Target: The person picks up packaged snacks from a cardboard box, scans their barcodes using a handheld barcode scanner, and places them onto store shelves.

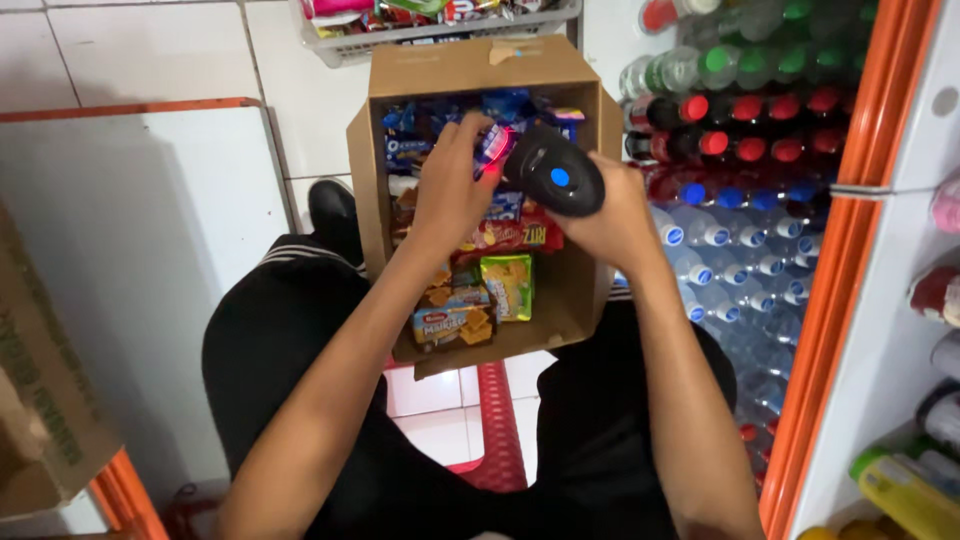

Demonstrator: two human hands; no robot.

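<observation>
Right hand [615, 215] grips a black handheld scanner [553, 170] with a blue button, over the open cardboard box [375, 190] on the lap. Left hand [450, 185] pinches a small snack packet [493, 145] just left of the scanner, above the packets filling the box.

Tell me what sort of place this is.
Probably a small shop: stacked drink bottles on the right, a box of snack packets, and a barcode scanner in the right hand.

Both forearms are bare, with no sleeves, watch or rings on the left hand [452, 190] or the right hand [612, 215]. Below the fingers, black trousers [290, 350] with thin white side stripes cover the legs, and a black shoe [333, 215] sits left of the fingers.
</observation>
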